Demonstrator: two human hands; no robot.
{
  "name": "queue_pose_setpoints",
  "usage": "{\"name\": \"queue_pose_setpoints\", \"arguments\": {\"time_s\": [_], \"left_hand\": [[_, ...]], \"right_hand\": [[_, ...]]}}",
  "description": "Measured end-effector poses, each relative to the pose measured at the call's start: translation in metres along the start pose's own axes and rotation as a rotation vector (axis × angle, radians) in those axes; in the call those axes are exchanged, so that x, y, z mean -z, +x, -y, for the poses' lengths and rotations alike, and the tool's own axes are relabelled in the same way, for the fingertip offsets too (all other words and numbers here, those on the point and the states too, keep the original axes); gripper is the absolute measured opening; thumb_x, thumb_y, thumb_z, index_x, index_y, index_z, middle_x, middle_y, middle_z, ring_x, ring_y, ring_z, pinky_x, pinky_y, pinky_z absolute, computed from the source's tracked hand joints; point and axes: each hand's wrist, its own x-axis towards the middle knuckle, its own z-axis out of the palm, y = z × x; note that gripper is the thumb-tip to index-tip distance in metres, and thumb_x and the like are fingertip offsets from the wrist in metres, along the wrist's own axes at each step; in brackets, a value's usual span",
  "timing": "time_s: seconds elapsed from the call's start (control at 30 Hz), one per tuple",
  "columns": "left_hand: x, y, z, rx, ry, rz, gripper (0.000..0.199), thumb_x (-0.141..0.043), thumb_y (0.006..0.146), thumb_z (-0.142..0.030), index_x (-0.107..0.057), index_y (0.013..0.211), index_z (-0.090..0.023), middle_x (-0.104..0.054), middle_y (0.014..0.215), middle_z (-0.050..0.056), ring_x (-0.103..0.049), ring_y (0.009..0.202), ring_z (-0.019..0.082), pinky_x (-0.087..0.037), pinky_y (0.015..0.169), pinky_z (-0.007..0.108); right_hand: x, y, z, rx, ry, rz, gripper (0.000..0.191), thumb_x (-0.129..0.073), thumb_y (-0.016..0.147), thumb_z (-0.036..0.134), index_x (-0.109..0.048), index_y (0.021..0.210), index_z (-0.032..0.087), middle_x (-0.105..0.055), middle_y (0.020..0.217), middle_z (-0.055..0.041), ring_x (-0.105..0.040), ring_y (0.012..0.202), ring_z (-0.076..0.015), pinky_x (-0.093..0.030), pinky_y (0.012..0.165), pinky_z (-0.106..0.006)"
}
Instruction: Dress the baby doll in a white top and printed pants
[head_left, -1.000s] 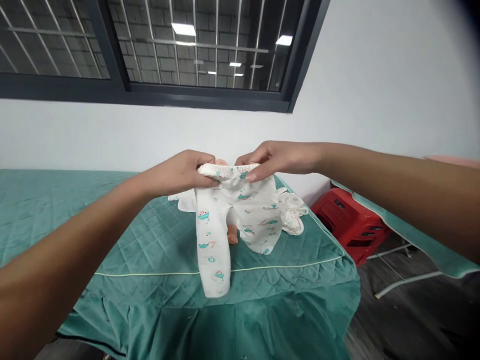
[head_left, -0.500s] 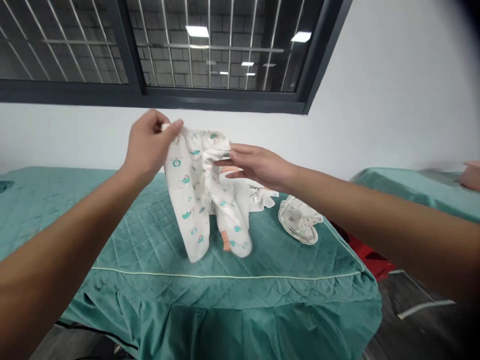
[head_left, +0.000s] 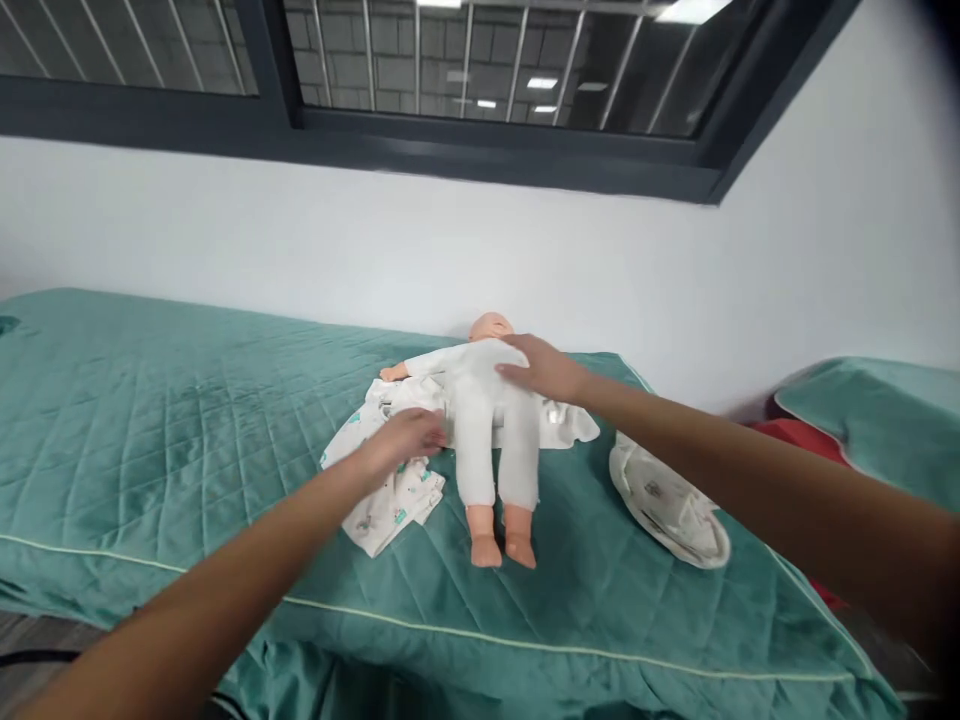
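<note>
A baby doll (head_left: 476,455) with a white body lies on its back, head toward the wall and bare feet toward me. My right hand (head_left: 546,370) is over its chest, thumb and fingers apart, hiding the arm on that side. My left hand (head_left: 409,435), slightly blurred, hovers beside the doll's hip with fingers extended and nothing visible in them. Beneath that hand, small printed white pants (head_left: 394,505) lie crumpled on the bed. A white garment (head_left: 570,425) is spread partly under the doll.
A round, folded white cloth item (head_left: 664,505) lies right of the doll. Everything rests on a green quilted bed cover (head_left: 187,420). Behind is a white wall (head_left: 315,240) with a dark-framed barred window. Red fabric (head_left: 802,440) and another green-covered surface (head_left: 885,410) are at right.
My left hand has let go of the pants, which now lie left of the doll. My right hand has moved onto the doll's chest. The view has tilted down and the doll is uncovered.
</note>
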Motion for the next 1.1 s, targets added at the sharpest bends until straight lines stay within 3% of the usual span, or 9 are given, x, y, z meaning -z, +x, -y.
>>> {"name": "queue_pose_setpoints", "arguments": {"time_s": [0.13,0.23,0.33,0.47,0.57,0.7,0.8,0.97,1.1], "left_hand": [[-0.032,0.027,0.024,0.123,-0.066,0.074,0.048,-0.070,0.079,-0.056,-0.064,0.103,-0.015,-0.070,0.107,0.015,-0.067,0.096,0.025,-0.055,0.080,0.036],[-0.047,0.053,0.033,0.156,-0.228,0.130,0.057,-0.072,0.076,-0.059,-0.063,0.117,-0.020,-0.068,0.118,0.017,-0.067,0.106,0.029,-0.054,0.079,0.037],[-0.053,0.076,0.038,0.135,-0.358,0.173,0.068,-0.074,0.072,-0.058,-0.058,0.131,-0.026,-0.065,0.127,0.018,-0.067,0.108,0.030,-0.053,0.077,0.037],[-0.041,0.085,0.028,0.092,-0.379,0.179,0.082,-0.072,0.069,-0.064,-0.054,0.138,-0.024,-0.062,0.132,0.019,-0.066,0.110,0.034,-0.058,0.080,0.041],[-0.011,0.078,0.008,0.101,-0.350,0.191,0.083,-0.072,0.068,-0.065,-0.055,0.138,-0.023,-0.065,0.126,0.017,-0.068,0.105,0.035,-0.060,0.081,0.044],[0.056,0.068,-0.016,0.108,-0.277,0.130,0.071,-0.071,0.069,-0.062,-0.064,0.124,-0.018,-0.070,0.114,0.016,-0.070,0.097,0.034,-0.061,0.077,0.043],[0.115,0.059,-0.027,0.098,-0.153,0.026,0.053,-0.062,0.078,-0.061,-0.071,0.101,-0.015,-0.073,0.101,0.014,-0.071,0.092,0.029,-0.059,0.074,0.036],[0.202,0.037,-0.042,0.116,0.079,-0.149,0.051,-0.047,0.086,-0.057,-0.067,0.073,-0.012,-0.071,0.078,0.009,-0.070,0.079,0.021,-0.054,0.064,0.027],[0.246,0.031,-0.042,0.098,0.157,-0.211,0.052,-0.050,0.084,-0.059,-0.065,0.072,-0.011,-0.069,0.072,0.008,-0.068,0.073,0.020,-0.054,0.064,0.026]], "right_hand": [[-0.019,0.057,-0.071,-0.396,0.029,-0.043,0.090,-0.051,0.090,0.063,-0.022,0.155,0.008,-0.038,0.155,-0.0231,-0.043,0.139,-0.0358,-0.036,0.114,-0.046],[-0.030,0.091,-0.107,-0.507,0.097,0.031,0.101,-0.047,0.085,0.074,-0.018,0.156,0.008,-0.048,0.148,-0.0246,-0.052,0.132,-0.0363,-0.040,0.110,-0.046],[-0.039,0.115,-0.119,-0.486,0.164,0.043,0.097,-0.048,0.081,0.079,-0.033,0.151,0.014,-0.052,0.144,-0.0230,-0.054,0.129,-0.0377,-0.042,0.108,-0.047],[-0.040,0.136,-0.099,-0.353,0.308,0.116,0.076,-0.053,0.080,0.078,-0.063,0.127,0.019,-0.064,0.132,-0.0193,-0.062,0.117,-0.0385,-0.051,0.097,-0.044],[-0.038,0.152,-0.068,-0.306,0.329,0.158,0.058,-0.054,0.083,0.070,-0.071,0.113,0.022,-0.072,0.118,-0.0134,-0.067,0.108,-0.0357,-0.053,0.093,-0.043],[-0.050,0.186,-0.018,-0.183,0.344,0.235,0.054,-0.054,0.082,0.069,-0.072,0.110,0.026,-0.072,0.119,-0.0097,-0.066,0.109,-0.0359,-0.054,0.093,-0.045],[-0.076,0.220,0.029,-0.054,0.362,0.259,0.059,-0.051,0.081,0.073,-0.070,0.113,0.027,-0.071,0.122,-0.0085,-0.066,0.111,-0.0365,-0.055,0.094,-0.046],[-0.125,0.272,0.111,0.110,0.372,0.227,0.063,-0.051,0.079,0.076,-0.066,0.117,0.027,-0.073,0.117,-0.0089,-0.065,0.109,-0.0384,-0.056,0.089,-0.047],[-0.147,0.301,0.132,0.221,0.341,0.258,0.069,-0.047,0.081,0.078,-0.061,0.124,0.027,-0.070,0.122,-0.0096,-0.064,0.107,-0.0367,-0.056,0.085,-0.048]]}}
